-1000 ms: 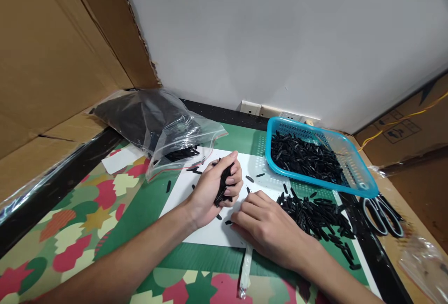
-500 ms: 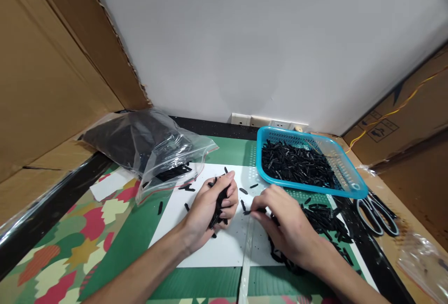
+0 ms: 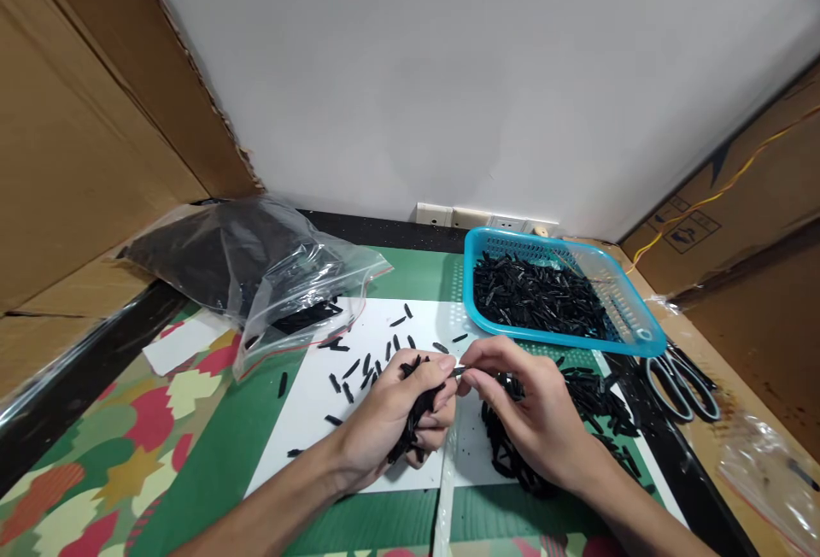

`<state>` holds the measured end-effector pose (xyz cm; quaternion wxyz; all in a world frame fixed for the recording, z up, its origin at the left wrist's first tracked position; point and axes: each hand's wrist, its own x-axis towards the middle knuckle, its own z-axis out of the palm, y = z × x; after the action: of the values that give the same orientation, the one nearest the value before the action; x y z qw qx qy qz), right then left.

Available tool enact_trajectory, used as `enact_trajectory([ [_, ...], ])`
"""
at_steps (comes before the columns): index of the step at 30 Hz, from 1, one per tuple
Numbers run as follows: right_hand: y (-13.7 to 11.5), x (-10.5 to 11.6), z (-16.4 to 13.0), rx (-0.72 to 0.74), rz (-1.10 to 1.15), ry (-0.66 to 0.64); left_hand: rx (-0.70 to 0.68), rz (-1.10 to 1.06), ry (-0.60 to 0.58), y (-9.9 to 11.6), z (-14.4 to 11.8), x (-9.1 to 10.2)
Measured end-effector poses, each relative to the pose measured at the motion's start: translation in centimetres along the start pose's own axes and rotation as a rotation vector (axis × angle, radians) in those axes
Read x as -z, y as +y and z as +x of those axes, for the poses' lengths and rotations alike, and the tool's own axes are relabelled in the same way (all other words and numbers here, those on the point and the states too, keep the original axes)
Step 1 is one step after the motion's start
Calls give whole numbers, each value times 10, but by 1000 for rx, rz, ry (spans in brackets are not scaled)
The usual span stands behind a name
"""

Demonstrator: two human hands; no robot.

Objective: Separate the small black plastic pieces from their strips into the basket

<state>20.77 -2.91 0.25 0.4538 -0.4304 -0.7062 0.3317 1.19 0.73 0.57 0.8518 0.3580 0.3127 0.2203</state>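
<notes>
Bunched in my left hand is a handful of small black strips, with the fingers curled round them and the thumb on top. My right hand pinches one thin black strip between thumb and forefinger, right at my left fingertips. Both hands are over a white sheet, where several loose black strips lie scattered beyond and left of my left hand. Partly behind my right hand is a pile of black pieces; more strips lie to its right.
A blue basket of black strips stands at the back right. A clear zip bag with dark contents slumps at the back left. Scissors and a clear plastic bag lie at right. Cardboard walls the left side.
My hands have come together, and the strip in my right fingers now meets my left fingertips. More loose strips show on the sheet around my left hand. The view has shifted slightly.
</notes>
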Motion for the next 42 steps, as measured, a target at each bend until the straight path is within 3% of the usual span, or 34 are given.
enact_trajectory([
  [19,1,1,-3,53,14,73,-15,-31,24,-1,-1,-3],
  [29,6,2,-3,-46,87,45,-42,-33,12,-3,0,-1],
  [34,0,6,0,62,-56,46,-35,-26,15,-3,1,1],
  [37,2,25,2,272,-359,135,-48,-31,15,-2,1,1],
  [39,10,48,2,391,-621,276,-46,-27,20,-2,1,1],
  [42,25,87,3,184,-835,574,-33,-23,33,-2,2,1],
])
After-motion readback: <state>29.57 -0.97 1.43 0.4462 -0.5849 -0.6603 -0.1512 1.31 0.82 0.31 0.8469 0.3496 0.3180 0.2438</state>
